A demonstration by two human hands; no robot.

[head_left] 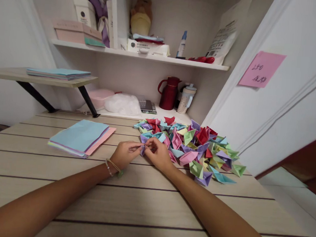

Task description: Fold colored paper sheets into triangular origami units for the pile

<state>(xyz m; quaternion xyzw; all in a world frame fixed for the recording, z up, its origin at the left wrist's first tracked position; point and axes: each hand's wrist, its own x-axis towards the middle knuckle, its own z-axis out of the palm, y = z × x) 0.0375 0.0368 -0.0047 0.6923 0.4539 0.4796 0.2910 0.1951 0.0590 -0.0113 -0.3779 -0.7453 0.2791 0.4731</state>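
Between my two hands is a small folded piece of purple paper [142, 150], mostly covered by my fingers. My left hand [125, 154], with bracelets at the wrist, pinches it from the left. From the right, my right hand [157, 152] pinches the same paper. Just beyond and to the right of my right hand lies a heap of folded paper boats [189, 136] in red, purple, blue, green, yellow and pink. Left of my left hand rests a stack of square coloured paper [79, 136], a blue sheet on top.
A raised wooden shelf [42, 75] on black legs stands at the back left, bearing more paper [58, 72]. Behind the slatted table [108, 209] are a plastic bag [123, 104], a red jug [169, 94] and a tumbler [186, 99]. A pink note [262, 69] hangs on the right.
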